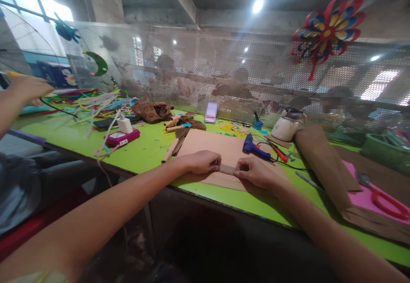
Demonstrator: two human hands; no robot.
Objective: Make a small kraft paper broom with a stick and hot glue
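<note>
One lime-green table (pixel 145 148) fronts a perforated screen (pixel 192 52). My left hand (pixel 207 162) and right hand (pixel 253 172) pinch a brown strip (pixel 227 169) at opposite ends, over the tan board (pixel 218 144) near the table's front edge. Green surface shows between magenta power strip (pixel 120 139) and board, and rightward toward folded brown paper (pixel 323 163).

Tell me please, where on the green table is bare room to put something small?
The green tabletop is bare left of the magenta power strip, in front of the coloured strips, and mostly bare between power strip and brown rolls. The tan sheet has room left of the blue glue gun. Crowded: back left, and right, under brown paper and red-handled scissors.
</note>
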